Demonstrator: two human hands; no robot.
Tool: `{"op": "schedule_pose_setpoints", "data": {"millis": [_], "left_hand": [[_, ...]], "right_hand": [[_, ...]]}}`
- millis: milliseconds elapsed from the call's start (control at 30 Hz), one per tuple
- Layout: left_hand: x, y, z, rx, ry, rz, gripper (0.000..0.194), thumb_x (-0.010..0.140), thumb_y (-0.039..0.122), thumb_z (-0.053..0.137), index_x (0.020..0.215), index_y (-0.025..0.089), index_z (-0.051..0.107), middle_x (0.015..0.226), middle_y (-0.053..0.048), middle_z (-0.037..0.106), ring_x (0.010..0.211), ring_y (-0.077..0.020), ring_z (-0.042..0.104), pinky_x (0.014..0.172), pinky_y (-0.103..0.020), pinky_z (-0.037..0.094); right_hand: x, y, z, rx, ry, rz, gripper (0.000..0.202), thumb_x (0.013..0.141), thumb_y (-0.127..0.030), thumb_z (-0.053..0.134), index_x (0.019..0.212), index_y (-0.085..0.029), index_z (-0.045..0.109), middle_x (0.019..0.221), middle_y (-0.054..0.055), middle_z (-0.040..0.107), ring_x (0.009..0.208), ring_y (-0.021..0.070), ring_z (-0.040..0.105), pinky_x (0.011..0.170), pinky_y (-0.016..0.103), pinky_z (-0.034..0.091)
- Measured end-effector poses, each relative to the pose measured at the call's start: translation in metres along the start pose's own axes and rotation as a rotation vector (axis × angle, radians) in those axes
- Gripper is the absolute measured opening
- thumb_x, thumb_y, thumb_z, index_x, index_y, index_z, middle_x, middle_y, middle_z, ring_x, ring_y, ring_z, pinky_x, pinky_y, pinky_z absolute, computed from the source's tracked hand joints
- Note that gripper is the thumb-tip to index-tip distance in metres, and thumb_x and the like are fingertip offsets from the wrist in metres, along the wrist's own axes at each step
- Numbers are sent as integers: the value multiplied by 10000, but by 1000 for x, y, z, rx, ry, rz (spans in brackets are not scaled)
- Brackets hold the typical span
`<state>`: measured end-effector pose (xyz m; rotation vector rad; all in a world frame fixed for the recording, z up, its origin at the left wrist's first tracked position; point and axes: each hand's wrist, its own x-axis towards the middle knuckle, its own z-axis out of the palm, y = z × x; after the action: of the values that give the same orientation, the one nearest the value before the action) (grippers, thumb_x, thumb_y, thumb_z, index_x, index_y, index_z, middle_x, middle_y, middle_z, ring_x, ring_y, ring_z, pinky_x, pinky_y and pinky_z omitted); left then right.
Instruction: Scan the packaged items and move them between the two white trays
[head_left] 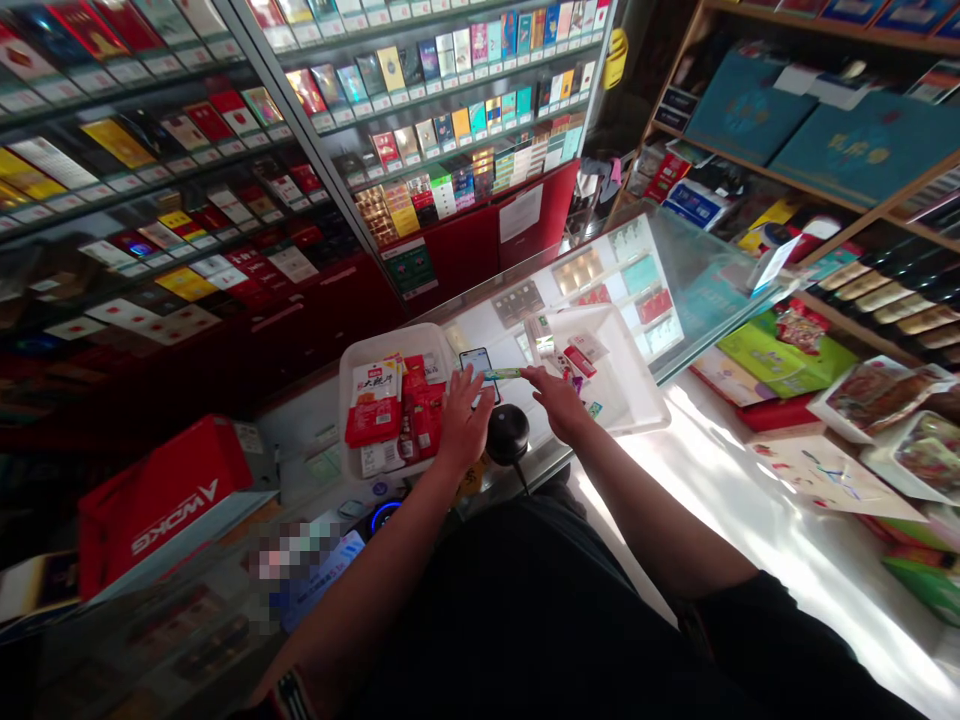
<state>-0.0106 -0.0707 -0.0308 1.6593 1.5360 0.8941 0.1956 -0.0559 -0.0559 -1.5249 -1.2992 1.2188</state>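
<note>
My right hand (556,400) pinches one end of a thin green and yellow strip-shaped packet (506,374) above the counter. My left hand (466,415) is at the packet's other end, fingers spread, over a phone (478,362) lying on the glass. Whether the left fingers touch the packet is hard to tell. A round black device (508,434) with a cable sits between my wrists. To the left, a white tray (349,385) holds red and white snack packets (375,402). A second white tray (637,390), beyond my right hand, has a few small packages in it.
The glass counter (694,290) runs to the upper right. A red shoebox-like carton (161,500) stands at the left. Shelves of small boxes (450,125) line the back. At the right are wooden shelves (874,222) and goods on the floor, including a green box (787,350).
</note>
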Motion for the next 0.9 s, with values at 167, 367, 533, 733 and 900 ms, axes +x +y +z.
{"op": "schedule_pose_setpoints", "data": {"millis": [167, 367, 533, 733, 900], "left_hand": [[0, 32, 9, 54, -102, 69, 530, 1065, 492, 532, 1533, 252, 594, 1687, -110, 457, 1655, -356, 218, 1332, -663, 86], [-6, 59, 34, 95, -222, 131, 599, 1032, 536, 562, 1564, 262, 551, 1697, -122, 440, 1651, -369, 224, 1329, -664, 83], [-16, 80, 58, 162, -303, 193, 655, 1036, 556, 528, 1599, 223, 488, 1707, -157, 412, 1655, -367, 215, 1332, -660, 53], [-26, 92, 79, 261, -462, 213, 732, 1048, 614, 441, 1661, 223, 354, 1755, -130, 323, 1667, -340, 180, 1337, -659, 97], [-31, 86, 97, 281, -568, 194, 798, 1029, 664, 439, 1682, 224, 307, 1774, -130, 274, 1675, -323, 147, 1346, -639, 111]], "right_hand": [[-1, 3, -17, 283, 62, 51, 537, 1023, -635, 433, 1295, -284, 735, 1545, 74, 622, 1420, 260, 586, 1047, 413, 553], [-3, 3, -51, 377, 242, 174, 686, 962, -761, 427, 1243, -230, 757, 1470, 117, 680, 1316, 302, 638, 979, 425, 571], [-10, 3, -73, 326, 337, 192, 735, 955, -789, 410, 1175, -201, 792, 1371, 129, 738, 1263, 310, 676, 968, 420, 561], [-22, 3, -88, 154, 486, 221, 714, 955, -774, 473, 1076, -163, 821, 1213, 130, 799, 1173, 272, 701, 975, 368, 524], [-27, 8, -94, 30, 497, 331, 603, 975, -663, 506, 1042, -163, 836, 1045, 125, 821, 1017, 262, 741, 856, 332, 547]]}}
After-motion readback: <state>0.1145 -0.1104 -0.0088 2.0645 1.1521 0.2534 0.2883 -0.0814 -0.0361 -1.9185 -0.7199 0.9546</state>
